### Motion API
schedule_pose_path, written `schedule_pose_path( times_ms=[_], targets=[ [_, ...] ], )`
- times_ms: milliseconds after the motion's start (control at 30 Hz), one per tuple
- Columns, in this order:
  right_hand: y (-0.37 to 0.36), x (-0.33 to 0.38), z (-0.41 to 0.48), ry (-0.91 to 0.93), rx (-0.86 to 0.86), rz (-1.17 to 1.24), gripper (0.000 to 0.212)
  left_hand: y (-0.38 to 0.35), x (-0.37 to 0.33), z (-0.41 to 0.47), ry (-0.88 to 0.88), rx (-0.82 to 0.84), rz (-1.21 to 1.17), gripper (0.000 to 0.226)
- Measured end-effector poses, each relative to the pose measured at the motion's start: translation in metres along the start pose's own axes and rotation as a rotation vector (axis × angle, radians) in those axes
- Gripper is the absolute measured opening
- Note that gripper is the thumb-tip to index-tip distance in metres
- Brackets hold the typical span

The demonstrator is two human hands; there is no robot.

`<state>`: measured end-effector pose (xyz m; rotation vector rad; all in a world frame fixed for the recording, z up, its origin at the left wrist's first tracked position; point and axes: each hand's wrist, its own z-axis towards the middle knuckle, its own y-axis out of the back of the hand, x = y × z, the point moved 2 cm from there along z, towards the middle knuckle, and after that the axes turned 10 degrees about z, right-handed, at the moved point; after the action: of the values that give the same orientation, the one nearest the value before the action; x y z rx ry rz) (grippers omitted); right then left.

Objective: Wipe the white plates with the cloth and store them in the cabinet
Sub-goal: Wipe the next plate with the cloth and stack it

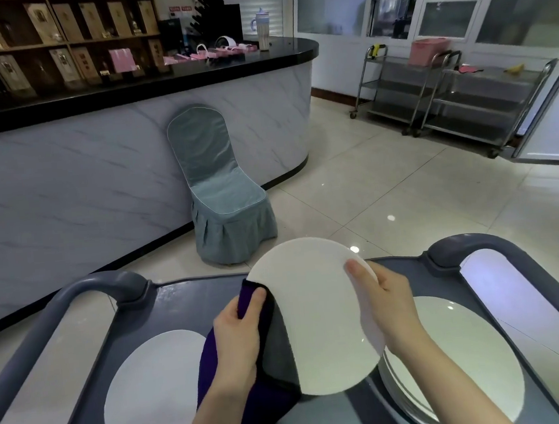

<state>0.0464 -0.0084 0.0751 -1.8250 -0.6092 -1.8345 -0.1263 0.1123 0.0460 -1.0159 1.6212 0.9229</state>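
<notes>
both forearms reach forward from the bottom edge over a grey cart (184, 298), and between them a white plate (317, 316) is held up off the cart top, tilted so its broad face turns toward the camera. the right hand (385, 299) grips the plate's right rim, thumb laid flat across the near face and pointing up and left, the other fingers hidden behind the plate; the wrist is bent slightly inward. the left hand (239, 333) is curled around a dark purple cloth (216, 356), thumb pressed on a fold of it right at the plate's left rim, so the cloth wraps that edge; the rest of the cloth hangs down under the wrist and along the plate's lower left, showing a grey inner side with a black border. on the cart top, a second white plate (152, 395) lies flat to the left of the left forearm, and a stack of white plates (460, 361) sits to the right, partly behind the right forearm. beyond the cart, a chair in a blue-grey cover (222, 189) stands on the tiled floor against a marbled counter (98, 166), and steel trolleys (457, 94) stand well apart at the right.
</notes>
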Motion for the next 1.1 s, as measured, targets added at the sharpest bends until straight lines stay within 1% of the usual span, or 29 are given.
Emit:
schedule_pose_path(
  times_ms=[67, 133, 167, 233, 300, 333, 367, 400, 467, 533, 600, 633, 667, 700, 767, 800, 833, 900, 967, 1000, 1033, 1067, 1100],
  targets=[
    [-0.001, -0.001, -0.002, 0.008, 0.029, -0.040, 0.031, 0.003, -0.002, 0.004, -0.015, 0.012, 0.059, 0.018],
    [0.000, 0.003, -0.001, 0.053, 0.116, -0.144, 0.030, 0.008, -0.010, 0.011, -0.124, 0.074, 0.167, 0.022],
    [-0.001, 0.005, 0.000, 0.084, 0.188, -0.218, 0.034, 0.009, -0.015, 0.015, -0.206, 0.126, 0.247, 0.021],
    [-0.010, 0.004, -0.002, 0.144, 0.376, -0.373, 0.042, 0.006, -0.024, 0.019, -0.368, 0.295, 0.491, 0.018],
    [-0.019, -0.001, -0.005, 0.177, 0.513, -0.446, 0.045, -0.002, -0.027, 0.018, -0.442, 0.455, 0.670, 0.016],
    [-0.020, 0.000, -0.005, 0.179, 0.526, -0.445, 0.046, -0.003, -0.027, 0.018, -0.442, 0.475, 0.687, 0.015],
    [-0.018, 0.001, -0.004, 0.178, 0.504, -0.425, 0.047, -0.002, -0.026, 0.017, -0.431, 0.448, 0.657, 0.016],
    [-0.014, 0.003, -0.001, 0.174, 0.452, -0.391, 0.048, 0.000, -0.024, 0.016, -0.403, 0.379, 0.588, 0.016],
    [-0.007, 0.006, 0.001, 0.133, 0.265, -0.267, 0.047, 0.005, -0.016, 0.014, -0.282, 0.175, 0.354, 0.014],
    [-0.008, 0.000, -0.004, 0.059, 0.032, -0.029, 0.046, 0.003, -0.003, 0.007, -0.093, -0.008, 0.083, 0.014],
    [-0.019, -0.014, -0.016, -0.050, -0.201, 0.256, 0.044, -0.005, 0.009, 0.002, 0.073, -0.159, -0.070, 0.027],
    [-0.024, -0.022, -0.022, -0.103, -0.278, 0.334, 0.042, -0.008, 0.015, 0.001, 0.128, -0.206, -0.115, 0.036],
    [-0.027, -0.029, -0.027, -0.148, -0.308, 0.354, 0.038, -0.009, 0.018, 0.001, 0.158, -0.222, -0.145, 0.042],
    [-0.028, -0.033, -0.030, -0.181, -0.299, 0.336, 0.034, -0.008, 0.020, 0.003, 0.162, -0.217, -0.157, 0.043],
    [-0.022, -0.035, -0.027, -0.206, -0.213, 0.233, 0.032, -0.003, 0.016, 0.007, 0.128, -0.181, -0.133, 0.035],
    [-0.017, -0.033, -0.023, -0.183, -0.153, 0.170, 0.032, 0.001, 0.012, 0.009, 0.096, -0.166, -0.106, 0.030],
    [-0.011, -0.028, -0.017, -0.131, -0.094, 0.111, 0.029, 0.005, 0.007, 0.012, 0.047, -0.150, -0.073, 0.027],
    [-0.002, -0.008, -0.004, 0.016, 0.042, -0.010, 0.014, 0.010, -0.005, 0.016, -0.082, -0.088, 0.032, 0.020],
    [-0.003, 0.014, 0.008, 0.121, 0.247, -0.221, 0.009, 0.009, -0.020, 0.018, -0.239, 0.041, 0.214, 0.013],
    [-0.008, 0.021, 0.010, 0.149, 0.366, -0.347, 0.012, 0.007, -0.026, 0.018, -0.322, 0.112, 0.323, 0.011],
    [-0.014, 0.024, 0.010, 0.180, 0.465, -0.453, 0.023, 0.004, -0.029, 0.018, -0.389, 0.176, 0.419, 0.012],
    [-0.019, 0.024, 0.009, 0.203, 0.524, -0.522, 0.035, 0.001, -0.032, 0.018, -0.431, 0.227, 0.485, 0.016],
    [-0.023, 0.024, 0.008, 0.220, 0.539, -0.553, 0.043, 0.000, -0.033, 0.017, -0.440, 0.262, 0.514, 0.018]
  ],
)
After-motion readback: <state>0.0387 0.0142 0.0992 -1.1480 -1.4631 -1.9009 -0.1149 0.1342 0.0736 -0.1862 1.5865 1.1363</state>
